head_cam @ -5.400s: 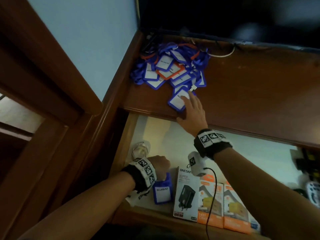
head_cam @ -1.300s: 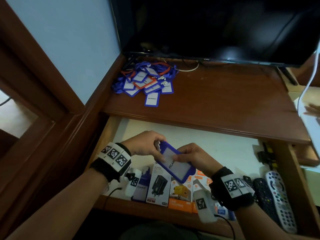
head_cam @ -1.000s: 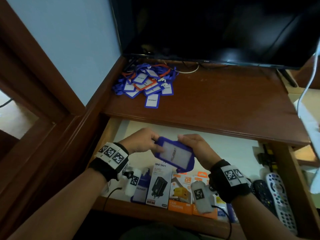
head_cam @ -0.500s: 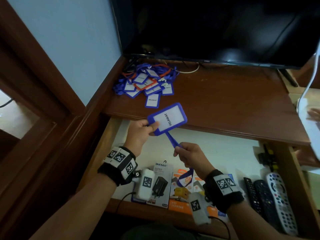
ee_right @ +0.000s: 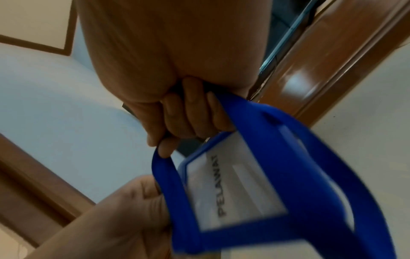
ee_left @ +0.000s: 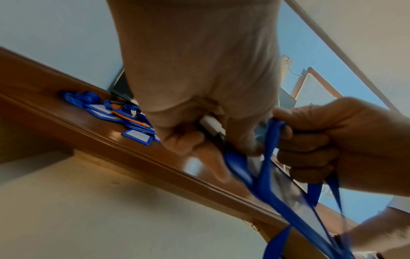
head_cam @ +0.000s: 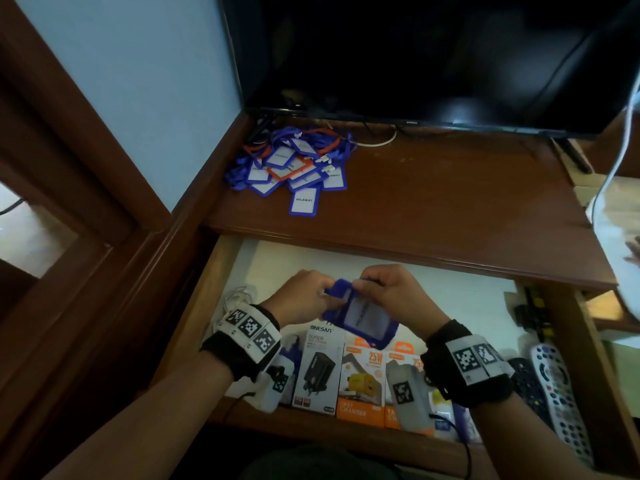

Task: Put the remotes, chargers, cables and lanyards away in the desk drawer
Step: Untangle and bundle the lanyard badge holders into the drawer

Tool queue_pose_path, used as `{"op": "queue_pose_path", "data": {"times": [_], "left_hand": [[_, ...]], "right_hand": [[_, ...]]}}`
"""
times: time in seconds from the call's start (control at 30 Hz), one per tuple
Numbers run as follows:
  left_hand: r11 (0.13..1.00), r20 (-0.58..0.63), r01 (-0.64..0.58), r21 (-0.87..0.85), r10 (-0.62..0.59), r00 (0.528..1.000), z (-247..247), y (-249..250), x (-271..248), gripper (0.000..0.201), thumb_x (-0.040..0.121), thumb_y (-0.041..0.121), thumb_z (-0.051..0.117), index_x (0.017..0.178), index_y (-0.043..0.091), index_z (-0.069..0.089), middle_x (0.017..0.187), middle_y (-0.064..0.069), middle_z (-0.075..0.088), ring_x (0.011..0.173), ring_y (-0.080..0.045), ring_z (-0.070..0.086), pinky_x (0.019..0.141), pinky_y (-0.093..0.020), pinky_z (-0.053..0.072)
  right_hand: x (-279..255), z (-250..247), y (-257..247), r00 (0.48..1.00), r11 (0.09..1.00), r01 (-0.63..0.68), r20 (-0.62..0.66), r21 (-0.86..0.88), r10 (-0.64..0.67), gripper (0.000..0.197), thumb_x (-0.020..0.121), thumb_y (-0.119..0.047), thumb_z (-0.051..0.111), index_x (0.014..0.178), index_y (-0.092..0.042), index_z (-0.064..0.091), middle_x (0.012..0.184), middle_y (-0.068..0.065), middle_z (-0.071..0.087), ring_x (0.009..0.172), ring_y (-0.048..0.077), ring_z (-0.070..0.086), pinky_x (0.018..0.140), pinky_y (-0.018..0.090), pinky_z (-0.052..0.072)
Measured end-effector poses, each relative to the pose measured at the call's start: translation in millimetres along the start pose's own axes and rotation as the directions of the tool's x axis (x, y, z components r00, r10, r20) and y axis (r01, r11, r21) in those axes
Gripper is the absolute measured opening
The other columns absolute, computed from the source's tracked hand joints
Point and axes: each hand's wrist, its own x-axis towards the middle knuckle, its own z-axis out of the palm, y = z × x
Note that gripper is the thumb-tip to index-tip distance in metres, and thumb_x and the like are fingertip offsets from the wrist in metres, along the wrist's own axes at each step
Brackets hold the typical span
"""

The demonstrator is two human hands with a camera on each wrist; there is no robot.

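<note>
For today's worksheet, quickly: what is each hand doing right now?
Left hand: holds the top edge of the blue plastic badge holder.
Right hand: grips that holder's blue fabric strap.

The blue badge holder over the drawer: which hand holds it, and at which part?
Both. The left hand grips the blue badge holder at its top clip end; the right hand grips its blue strap beside that end.

three charger boxes [head_cam: 360, 375], two remotes [head_cam: 554, 386]
</note>
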Motion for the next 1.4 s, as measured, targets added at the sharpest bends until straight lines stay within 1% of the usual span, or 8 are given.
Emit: {"op": "queue_pose_path", "data": {"times": [0.17,0.3,0.47,0.57,0.77,1.0,1.2,1.4], "left_hand": [[0.99,0.306,0.027,-0.14,0.017,0.952,-9.3,-3.0,-7.1,0.022,0.09,0.017,0.063,0.1,-0.003,0.067,0.09,-0.016,0.069,0.079,-0.027,0.063,0.076,-0.038,0.051],[0.912,0.378,0.01,-0.409,0.16,0.912,-14.0,-8.8,-8.6,0.033,0.085,0.022,0.066,0.106,-0.004,0.065,0.1,-0.021,0.07,0.087,-0.025,0.063,0.081,-0.036,0.051],[0.686,0.222,-0.006,-0.728,0.244,0.944,-4.1,-11.1,-2.1,0.054,0.064,0.048,0.083,0.101,0.011,0.071,0.097,-0.006,0.073,0.089,-0.018,0.068,0.079,-0.028,0.054],[0.55,0.048,-0.05,-0.834,0.163,0.985,-1.0,-4.9,3.8,0.031,0.079,0.028,0.072,0.102,0.008,0.069,0.094,-0.004,0.074,0.085,-0.015,0.069,0.075,-0.025,0.054],[0.486,-0.258,-0.19,-0.853,-0.076,0.963,0.0,10.3,8.1,0.017,0.093,0.01,0.051,0.098,0.012,0.067,0.085,0.003,0.072,0.074,-0.01,0.059,0.067,-0.023,0.044],[0.675,-0.394,-0.111,-0.729,-0.282,0.875,6.7,15.2,10.8,0.012,0.094,0.009,0.056,0.1,0.007,0.067,0.073,0.001,0.064,0.056,-0.005,0.055,0.046,-0.01,0.039],[0.96,-0.356,0.028,-0.277,-0.13,0.926,12.9,1.4,7.9,0.008,0.09,0.027,0.063,0.087,0.022,0.069,0.079,0.002,0.069,0.074,-0.015,0.063,0.067,-0.028,0.049],[0.998,-0.08,0.029,-0.055,-0.034,0.996,1.9,-7.8,-9.9,0.02,0.088,0.033,0.063,0.082,0.015,0.069,0.081,0.0,0.069,0.076,-0.016,0.064,0.073,-0.035,0.049]], "right_hand": [[-8.6,-4.1,18.9,0.997,0.997,-0.072,0.027,0.024,0.071,0.025,0.091,-0.02,0.062,0.069,-0.007,0.065,0.06,0.006,0.053,0.05,0.008,0.042,0.051,0.019,0.036],[-18.5,3.2,33.0,0.991,0.937,-0.132,0.038,0.324,0.126,0.033,0.09,-0.024,0.062,0.071,0.004,0.061,0.064,0.018,0.051,0.056,0.022,0.046,0.051,0.027,0.036],[-20.0,19.2,38.5,0.964,0.795,-0.205,-0.02,0.571,0.264,0.043,0.094,-0.007,0.054,0.052,-0.015,0.064,0.05,0.004,0.053,0.043,0.017,0.046,0.043,0.024,0.032],[-15.1,25.1,42.1,0.956,0.715,-0.211,-0.012,0.667,0.293,0.041,0.091,-0.003,0.045,0.053,-0.018,0.049,0.051,0.004,0.028,0.045,0.012,0.019,0.047,0.028,0.013],[-9.7,22.9,43.5,0.933,0.727,-0.26,-0.028,0.635,0.358,0.051,0.098,-0.031,0.049,0.049,-0.017,0.046,0.046,0.0,0.027,0.042,0.011,0.017,0.041,0.022,0.015],[-18.4,27.0,18.5,0.967,0.901,-0.25,0.038,0.355,0.253,0.045,0.098,-0.03,0.047,0.062,-0.007,0.057,0.051,0.007,0.04,0.042,0.011,0.031,0.045,0.02,0.03],[-22.6,18.8,-4.2,0.987,0.932,-0.16,0.032,0.326,0.159,0.04,0.098,-0.025,0.05,0.063,-0.008,0.06,0.044,-0.007,0.038,0.039,0.005,0.03,0.043,0.015,0.028],[-16.2,7.2,-3.4,0.993,0.988,-0.09,0.086,0.124,0.08,0.025,0.093,-0.021,0.058,0.073,-0.007,0.064,0.067,0.008,0.06,0.059,0.012,0.053,0.056,0.02,0.042]]}}
